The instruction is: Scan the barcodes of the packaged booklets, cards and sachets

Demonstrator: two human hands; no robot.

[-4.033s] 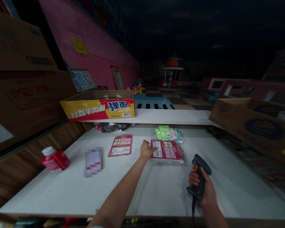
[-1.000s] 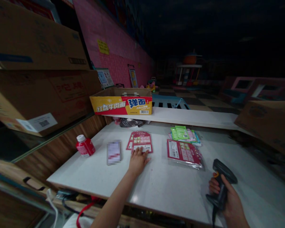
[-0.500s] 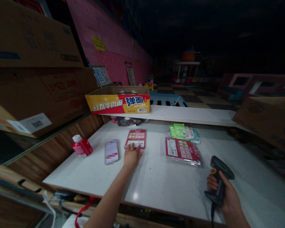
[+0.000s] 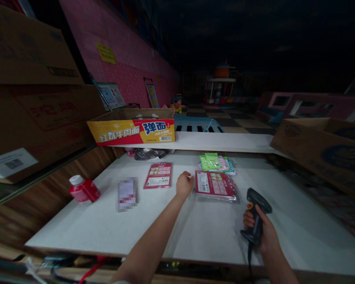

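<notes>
Lying on the white tabletop [image 4: 106, 232]: the red packet stack [image 4: 215, 185], in clear wrapping, with small print too fine to read. Half curled at the left edge of the stack, the left hand [image 4: 184, 184]; cannot tell whether touching or pinching the wrapping, with the inner fingers turned out of sight. Clasped firmly in the right hand [image 4: 268, 235], to the right of the stack and nearer: a black handheld scanner [image 4: 255, 221], with part of the handle covered by fingers and the cord lost below the table edge.

Just behind the stack, overlapping one another: green sachets [image 4: 212, 161], with pink and blue ones mostly covered beneath. Left of the stack, well apart from it: a loose red packet [image 4: 159, 175], impossible to tell whether single or doubled. Farther left of the stack: a pale object [image 4: 127, 194], blurred into blocks, then a red bottle [image 4: 84, 191] with a white cap. Beyond the stack to the left, a dark bag [image 4: 149, 154], partly hidden under the shelf [image 4: 225, 140]. Right of the stack and farther back, a brown box [image 4: 322, 146], cut off by the view's edge.
</notes>
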